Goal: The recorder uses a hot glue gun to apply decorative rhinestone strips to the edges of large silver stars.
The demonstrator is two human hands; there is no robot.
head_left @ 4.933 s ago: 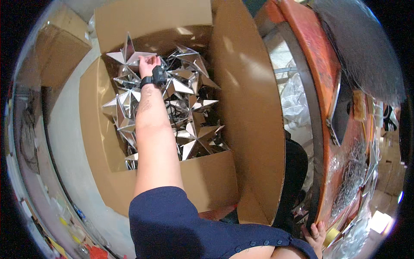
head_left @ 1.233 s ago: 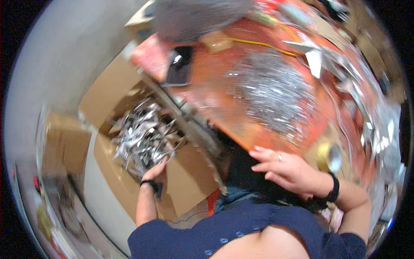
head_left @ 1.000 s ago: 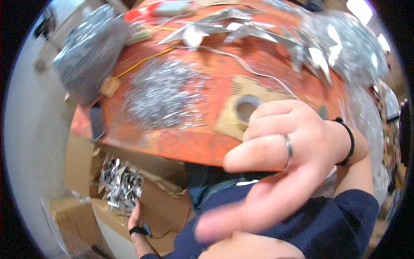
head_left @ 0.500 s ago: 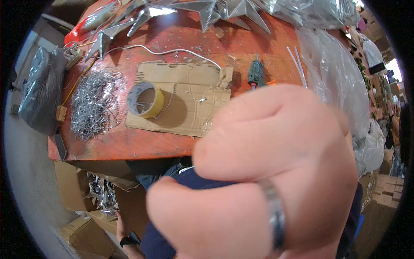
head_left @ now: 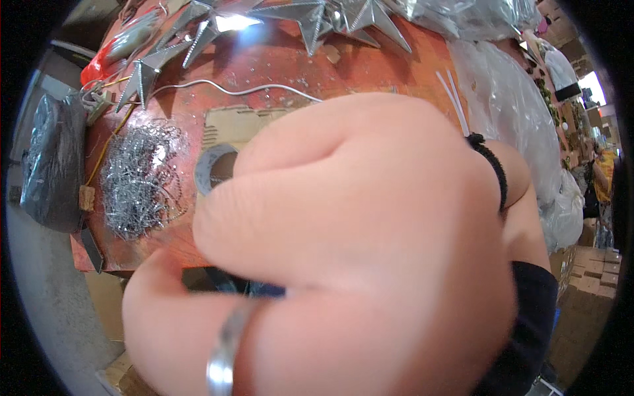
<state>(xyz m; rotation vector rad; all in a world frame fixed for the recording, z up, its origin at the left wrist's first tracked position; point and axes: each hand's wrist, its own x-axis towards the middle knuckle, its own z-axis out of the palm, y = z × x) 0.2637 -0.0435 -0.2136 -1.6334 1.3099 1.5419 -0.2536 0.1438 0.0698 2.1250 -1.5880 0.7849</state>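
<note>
My right hand (head_left: 370, 211) fills the middle of the view, very close and somewhat blurred. Its fingers are curled, with a silver ring (head_left: 228, 356) on one of them and a black band (head_left: 490, 168) round the wrist. The fingertips are hidden, so anything in them cannot be made out. Behind the hand, a roll of tape (head_left: 206, 165) peeks out on a cardboard sheet (head_left: 231, 125). My left hand is out of sight.
On the red table (head_left: 277, 63) lie a tangle of silver bead strands (head_left: 135, 178), silver stars (head_left: 304, 23), a white cord (head_left: 251, 87) and thin white sticks (head_left: 456, 99). Clear plastic sheeting (head_left: 508, 112) covers the right side. A dark wrapped bundle (head_left: 53, 165) stands left.
My right hand has come up and to the left, larger in view, and now covers the glue gun and most of the cardboard. My left hand, formerly by the box of silver pieces, is gone from view.
</note>
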